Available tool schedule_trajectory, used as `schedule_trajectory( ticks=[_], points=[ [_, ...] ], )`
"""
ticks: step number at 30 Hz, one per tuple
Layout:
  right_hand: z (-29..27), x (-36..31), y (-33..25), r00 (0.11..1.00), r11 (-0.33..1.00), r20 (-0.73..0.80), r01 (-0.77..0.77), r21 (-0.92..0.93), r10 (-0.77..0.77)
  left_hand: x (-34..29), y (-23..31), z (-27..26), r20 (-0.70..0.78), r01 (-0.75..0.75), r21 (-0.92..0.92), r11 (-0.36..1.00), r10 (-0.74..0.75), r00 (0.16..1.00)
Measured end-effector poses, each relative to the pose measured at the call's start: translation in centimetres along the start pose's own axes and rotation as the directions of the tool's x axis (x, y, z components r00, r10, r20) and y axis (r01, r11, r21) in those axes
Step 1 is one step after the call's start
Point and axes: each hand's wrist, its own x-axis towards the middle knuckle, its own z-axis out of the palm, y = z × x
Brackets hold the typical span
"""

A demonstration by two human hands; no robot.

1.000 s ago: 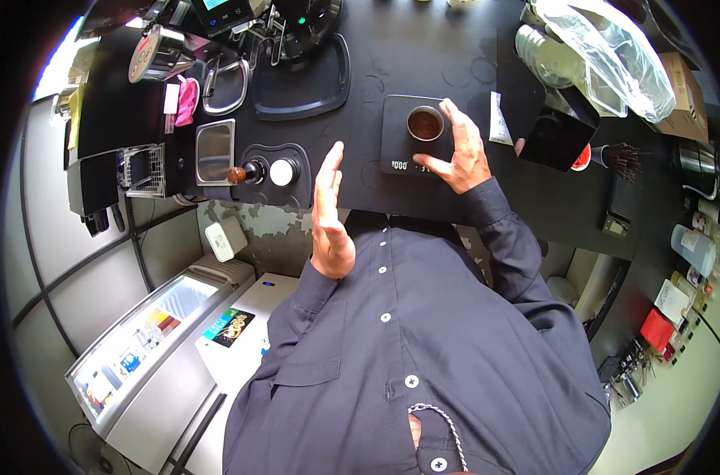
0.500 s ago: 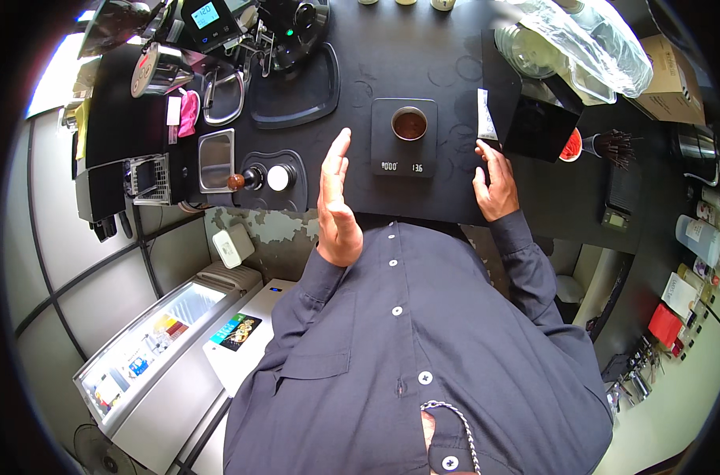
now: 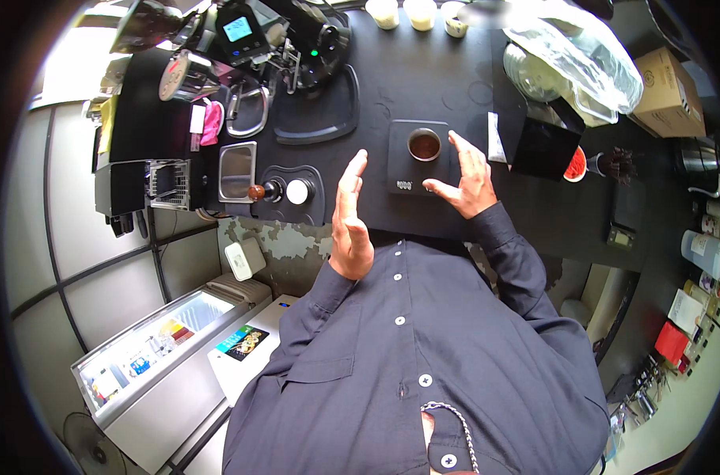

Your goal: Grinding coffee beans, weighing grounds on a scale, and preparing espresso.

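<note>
A black digital scale [image 3: 399,165] lies on the dark counter in front of me. On it stands a small round metal cup [image 3: 425,146] with brown ground coffee inside. My right hand [image 3: 469,184] is open at the scale's right edge, its thumb pointing left over the display and its fingers raised beside the cup. Whether it touches the scale I cannot tell. My left hand [image 3: 350,226] is held upright, open and empty, to the left of the scale. To its left, a tamper with a wooden handle [image 3: 265,191] and a white-topped round tool [image 3: 299,191] rest on a black mat [image 3: 316,210].
A steel tray [image 3: 237,172] sits left of the mat. A black drip tray [image 3: 319,111] and a coffee machine [image 3: 316,47] stand behind it. Right of the scale are a white sachet [image 3: 496,138], a black box [image 3: 546,134] and a cardboard box [image 3: 670,93].
My right hand has moved left from near the white sachet to the scale's right edge, with its thumb spread out. My left hand stays upright and open. The whole view has shifted slightly.
</note>
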Motion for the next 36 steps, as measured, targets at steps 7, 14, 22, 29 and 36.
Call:
schedule_trajectory(
  ticks=[7, 14, 22, 29, 36],
  points=[
    [3.9, 3.9, -2.9, 0.991, 0.98, 0.044, 0.128, -0.151, -0.123, 0.0, -0.2, -3.5, -0.008, 0.075, 0.08, 0.994, -0.075, 0.997],
    [7.4, 6.7, -11.0, 0.966, 0.964, -0.023, 0.258, 0.06, -0.257, 1.6, -4.0, -10.1, 0.022, -0.103, 0.356, 0.929, 0.102, 0.995],
    [16.2, 10.6, -22.4, 0.984, 0.957, 0.123, 0.093, 0.274, -0.131, 6.0, -7.3, -23.3, 0.015, -0.168, 0.281, 0.945, 0.171, 0.985],
    [21.1, 13.1, -27.5, 0.983, 0.931, 0.17, 0.005, 0.365, -0.071, 14.7, -17.0, -37.0, -0.186, -0.189, 0.647, 0.738, 0.394, 0.9],
    [21.5, 13.4, -27.9, 0.967, 0.926, 0.233, -0.178, 0.333, 0.102, 22.4, -20.2, -40.9, -0.056, -0.227, 0.584, 0.779, 0.319, 0.946]
  ],
)
